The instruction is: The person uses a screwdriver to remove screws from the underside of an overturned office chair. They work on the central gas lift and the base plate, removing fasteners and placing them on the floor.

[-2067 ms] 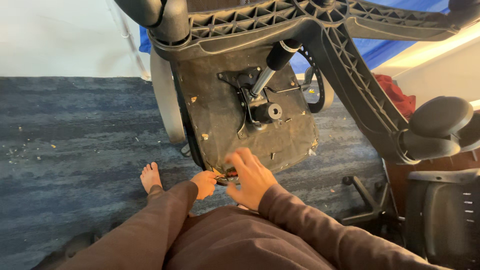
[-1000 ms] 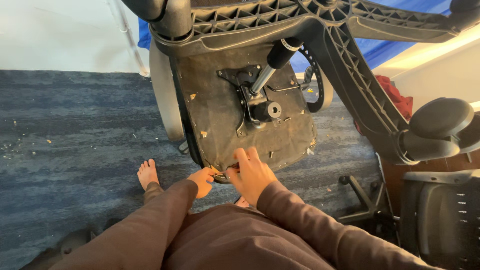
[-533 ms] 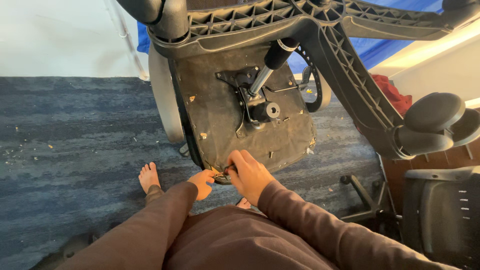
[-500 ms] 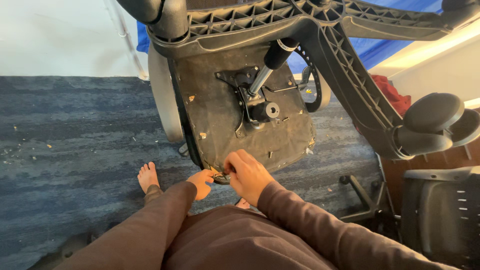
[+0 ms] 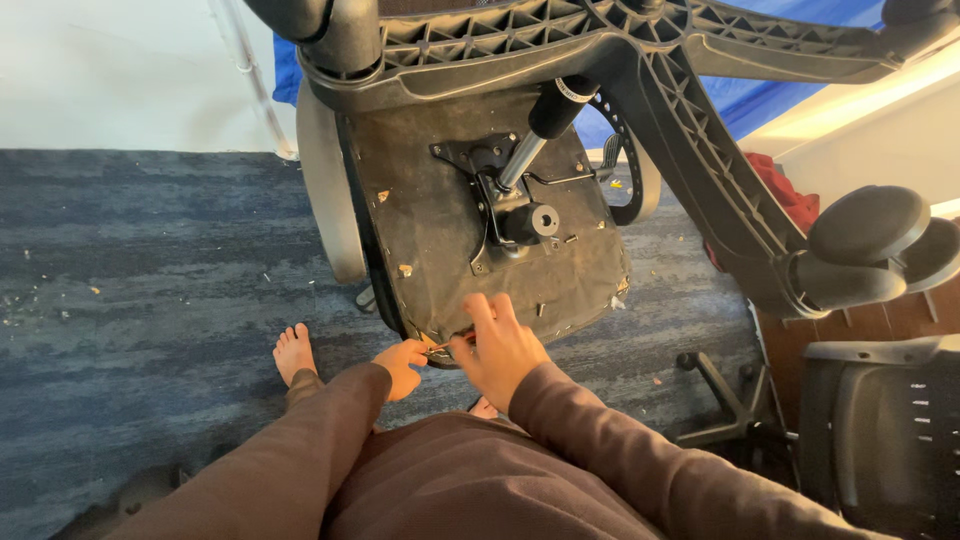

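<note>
Chair seat underside (image 5: 470, 250), tipped on its side on the carpet (image 5: 150, 260), faces us; its lower edge sits right at our 2 hands. Right hand (image 5: 500, 350) pinches a small thin tool (image 5: 447, 346) at that edge, fingers closed on it, tip aimed left toward the left hand. What kind of tool it is we cannot tell, too small. Left hand (image 5: 402, 365) is curled just left of the grip, touching the seat's bottom rim, seemingly pinching the torn fabric there; whether it truly holds anything we cannot tell.

Step in hand, as we judge it: prying staples or fabric off the seat's bottom edge. The next move likely calls for a firm pull away from the rim while the left hand keeps the edge steady.

Above the grip: gas cylinder (image 5: 545, 125) and black mounting plate (image 5: 490, 190). Further up and right, the 5-star base (image 5: 640, 60) with casters (image 5: 865, 230). Right of the grip, another chair (image 5: 880, 430). Left of it, a bare foot (image 5: 293, 352).

Versus 0.5 s ago: right fingers have lifted and spread, index raised against the seat; left hand barely moved.
</note>
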